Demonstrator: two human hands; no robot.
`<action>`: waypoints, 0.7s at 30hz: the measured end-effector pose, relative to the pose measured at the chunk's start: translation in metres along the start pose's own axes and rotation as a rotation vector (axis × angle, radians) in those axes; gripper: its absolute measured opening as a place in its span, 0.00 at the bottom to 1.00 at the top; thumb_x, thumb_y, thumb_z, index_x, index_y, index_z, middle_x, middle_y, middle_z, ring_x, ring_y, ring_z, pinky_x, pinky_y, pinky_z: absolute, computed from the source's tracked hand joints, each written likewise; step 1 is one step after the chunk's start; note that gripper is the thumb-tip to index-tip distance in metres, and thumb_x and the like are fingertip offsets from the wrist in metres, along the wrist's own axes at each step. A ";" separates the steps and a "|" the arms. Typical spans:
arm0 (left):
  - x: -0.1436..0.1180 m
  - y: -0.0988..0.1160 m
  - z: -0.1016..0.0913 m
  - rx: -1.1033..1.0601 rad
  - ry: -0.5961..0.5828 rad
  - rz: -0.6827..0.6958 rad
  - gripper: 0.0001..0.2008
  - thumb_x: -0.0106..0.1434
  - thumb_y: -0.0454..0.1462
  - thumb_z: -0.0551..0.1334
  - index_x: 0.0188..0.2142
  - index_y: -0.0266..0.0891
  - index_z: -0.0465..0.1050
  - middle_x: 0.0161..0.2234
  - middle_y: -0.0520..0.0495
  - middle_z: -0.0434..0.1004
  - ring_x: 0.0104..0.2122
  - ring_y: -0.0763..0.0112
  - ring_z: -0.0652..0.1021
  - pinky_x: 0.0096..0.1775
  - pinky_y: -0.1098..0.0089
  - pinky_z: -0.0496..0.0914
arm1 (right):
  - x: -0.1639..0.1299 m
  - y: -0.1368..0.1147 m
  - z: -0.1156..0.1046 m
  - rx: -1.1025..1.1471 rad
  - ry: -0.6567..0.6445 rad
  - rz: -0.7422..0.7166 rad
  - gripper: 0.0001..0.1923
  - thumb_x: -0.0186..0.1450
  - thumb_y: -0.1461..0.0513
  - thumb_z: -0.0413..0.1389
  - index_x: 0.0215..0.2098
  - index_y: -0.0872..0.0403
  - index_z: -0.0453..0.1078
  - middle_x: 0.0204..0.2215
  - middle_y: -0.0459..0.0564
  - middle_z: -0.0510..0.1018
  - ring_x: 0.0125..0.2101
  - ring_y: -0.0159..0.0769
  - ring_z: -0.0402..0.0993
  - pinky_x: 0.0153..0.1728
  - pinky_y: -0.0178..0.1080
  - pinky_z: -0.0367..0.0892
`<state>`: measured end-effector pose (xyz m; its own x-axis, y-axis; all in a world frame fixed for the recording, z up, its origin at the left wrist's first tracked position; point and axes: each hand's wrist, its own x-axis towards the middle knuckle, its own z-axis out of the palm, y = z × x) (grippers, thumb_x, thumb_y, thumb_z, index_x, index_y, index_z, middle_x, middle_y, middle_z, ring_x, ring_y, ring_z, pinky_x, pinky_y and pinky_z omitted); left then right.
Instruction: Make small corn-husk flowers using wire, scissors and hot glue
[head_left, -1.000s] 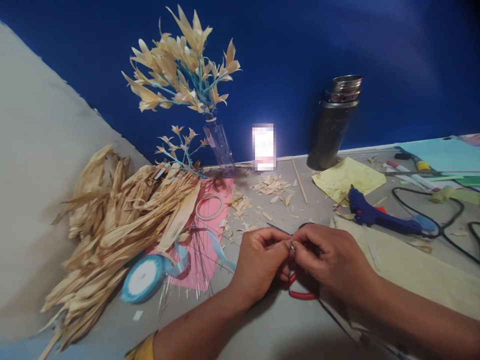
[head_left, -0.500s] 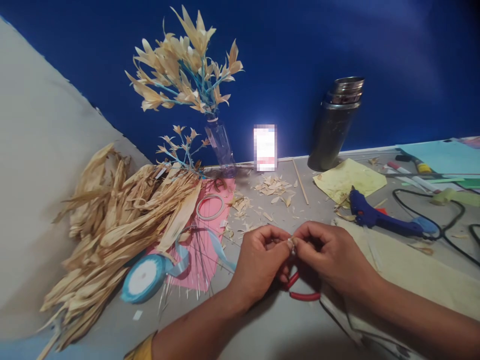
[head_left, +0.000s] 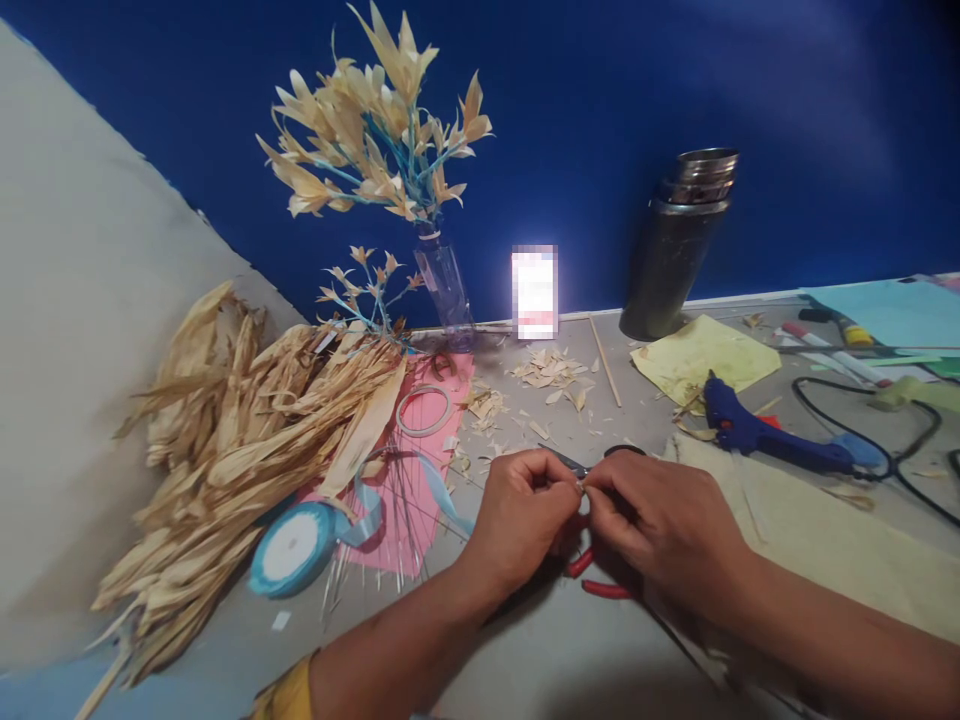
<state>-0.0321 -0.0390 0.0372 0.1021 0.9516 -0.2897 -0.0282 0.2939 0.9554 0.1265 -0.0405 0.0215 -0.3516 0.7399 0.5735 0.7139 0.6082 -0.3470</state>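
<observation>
My left hand (head_left: 525, 505) and my right hand (head_left: 656, 510) meet over the middle of the table, their fingertips pinched together. Between them is a tiny pale piece (head_left: 582, 487), mostly covered by the fingers; its kind cannot be made out. Below the hands, the red handles (head_left: 606, 589) of a hand tool lie on the table, the rest of it hidden. Just beyond the fingers lies a pair of scissors (head_left: 564, 460) with a dark handle loop. Cut pieces of dried husk (head_left: 551, 370) are heaped farther back.
Dried corn husks (head_left: 247, 450), a blue ribbon spool (head_left: 291, 550) and wires on pink paper (head_left: 427, 480) lie to the left. Husk flowers stand in a clear bottle (head_left: 444, 285). A blue glue gun (head_left: 772, 435), its cord, yellow paper (head_left: 739, 360) and a dark flask (head_left: 671, 265) are at right.
Both hands keep their pinch, and the right hand has turned slightly so its knuckles sit lower. The scissors beyond the fingers now show. The whole view has shifted a little.
</observation>
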 end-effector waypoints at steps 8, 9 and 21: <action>0.004 -0.003 -0.002 -0.200 -0.078 -0.094 0.04 0.46 0.36 0.64 0.21 0.36 0.73 0.16 0.53 0.71 0.11 0.79 0.65 0.14 0.76 0.60 | 0.001 0.005 0.001 0.101 -0.019 0.029 0.11 0.65 0.67 0.52 0.27 0.53 0.73 0.20 0.42 0.75 0.21 0.29 0.70 0.26 0.35 0.55; 0.004 -0.003 -0.003 -0.209 -0.085 -0.096 0.04 0.46 0.36 0.64 0.22 0.36 0.74 0.17 0.52 0.72 0.11 0.79 0.66 0.14 0.76 0.60 | 0.001 0.006 0.001 0.097 -0.027 0.025 0.12 0.65 0.67 0.52 0.26 0.53 0.73 0.20 0.42 0.75 0.21 0.29 0.70 0.26 0.35 0.55; 0.003 0.002 -0.004 -0.114 -0.087 -0.059 0.05 0.48 0.36 0.64 0.21 0.37 0.72 0.15 0.53 0.71 0.11 0.79 0.66 0.15 0.76 0.60 | 0.001 0.008 -0.001 0.022 -0.020 -0.085 0.13 0.68 0.67 0.52 0.27 0.54 0.73 0.21 0.45 0.77 0.22 0.33 0.71 0.27 0.37 0.56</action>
<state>-0.0362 -0.0349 0.0376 0.1927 0.9224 -0.3347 -0.1320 0.3624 0.9226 0.1321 -0.0350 0.0203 -0.4226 0.6907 0.5868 0.6676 0.6751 -0.3139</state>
